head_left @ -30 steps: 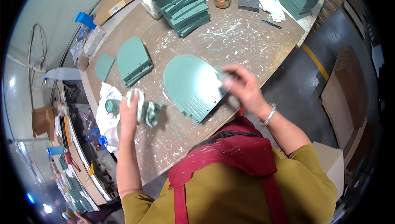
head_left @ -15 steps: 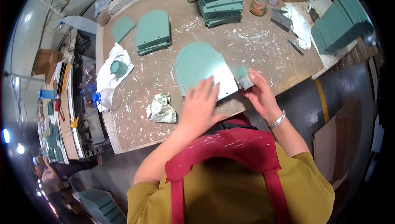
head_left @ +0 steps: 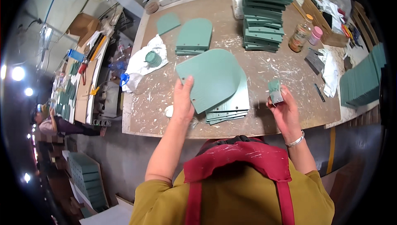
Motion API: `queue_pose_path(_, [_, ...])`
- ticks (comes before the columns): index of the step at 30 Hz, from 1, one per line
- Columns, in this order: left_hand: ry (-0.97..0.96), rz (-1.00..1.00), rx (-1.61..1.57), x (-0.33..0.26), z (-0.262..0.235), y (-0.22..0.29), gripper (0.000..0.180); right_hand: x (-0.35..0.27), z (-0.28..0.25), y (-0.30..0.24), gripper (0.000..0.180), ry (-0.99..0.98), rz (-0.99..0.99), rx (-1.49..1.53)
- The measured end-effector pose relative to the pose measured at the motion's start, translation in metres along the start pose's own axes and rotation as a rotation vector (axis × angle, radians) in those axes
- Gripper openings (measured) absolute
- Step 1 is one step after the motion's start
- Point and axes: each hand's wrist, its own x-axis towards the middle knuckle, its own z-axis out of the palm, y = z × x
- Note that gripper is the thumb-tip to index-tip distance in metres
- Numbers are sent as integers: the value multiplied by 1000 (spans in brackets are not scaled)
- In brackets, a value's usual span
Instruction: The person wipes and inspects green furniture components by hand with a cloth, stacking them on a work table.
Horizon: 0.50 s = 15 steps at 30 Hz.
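Observation:
A green round-ended panel is tilted up in my left hand, which grips it by its straight edge near two small holes. Beneath it, a short stack of like panels lies near the table's front edge, mostly covered by the raised one. Off to the right of the stack, my right hand pinches a small green-and-grey block, perhaps a sanding block. That block is apart from the panels. A crumpled whitish cloth shows only in part behind my left hand.
Another low panel stack and a single panel lie further back. A tall panel stack rises at the far side, near a glass jar and pink bottle. Left are a white cloth and a blue-capped bottle.
My left hand, flat on the top panel before, has lifted it and turned it leftward. My right hand has drawn away to the right with the block. The view has shifted.

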Motion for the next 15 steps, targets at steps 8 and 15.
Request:
queue_pose_path(8, [-9, -232, 64, 6, -27, -35, 34, 24, 13, 10, 32, 18, 66, -42])
queue_pose_path(15, [-153, -441, 602, 29, -56, -32, 44, 59, 34, 7, 30, -61, -15, -575])
